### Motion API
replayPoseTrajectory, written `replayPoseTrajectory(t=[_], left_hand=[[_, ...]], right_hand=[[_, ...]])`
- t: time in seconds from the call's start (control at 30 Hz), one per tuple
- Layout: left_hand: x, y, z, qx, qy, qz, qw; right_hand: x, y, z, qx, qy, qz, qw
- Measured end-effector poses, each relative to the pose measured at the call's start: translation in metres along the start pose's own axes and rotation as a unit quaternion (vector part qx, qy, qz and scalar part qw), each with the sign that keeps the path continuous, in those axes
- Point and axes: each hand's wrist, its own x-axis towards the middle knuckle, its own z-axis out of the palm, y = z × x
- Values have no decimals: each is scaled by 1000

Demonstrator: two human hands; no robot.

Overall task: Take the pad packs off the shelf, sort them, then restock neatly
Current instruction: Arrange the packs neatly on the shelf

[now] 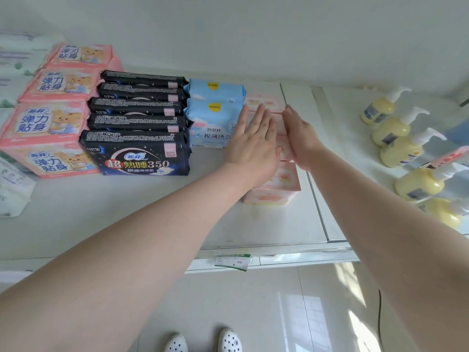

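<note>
Flatly, both hands flanking pale pink packs

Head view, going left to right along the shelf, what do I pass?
White packs → pink bear packs → black night packs → light blue packs → left hand → pale pink packs → right hand → yellow pump bottles.

On the shelf four rows of pad packs ran front to back, side by side. Leftmost stood the bear packs, next right the night packs, then the two cloud packs, then the rightmost row. The left hand lay flat against that last row's left side, the right hand against its right. Further right, on the neighbouring shelf, pump bottles stood in a line front to back. Bagged packs lay at the far left
</note>
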Motion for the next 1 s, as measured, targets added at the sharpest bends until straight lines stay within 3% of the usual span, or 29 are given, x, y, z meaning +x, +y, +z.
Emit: replayPoseTrajectory(t=[0.1,0.2,0.47,0.87,1.0], left_hand=[[-13,8,-6,-69,0,55,996],[-27,20,0,-69,-31,95,993],[-28,24,13,-32,-19,60,997],[-29,19,14,-62,-5,26,998],[-28,11,10,-80,6,19,997]], right_hand=[[-3,7,-15,52,13,20,998],[-14,13,-23,63,2,32,997],[-38,1,-6,35,-62,20,997],[-32,6,5,30,-86,-17,996],[-21,1,0,25,-38,-12,999]])
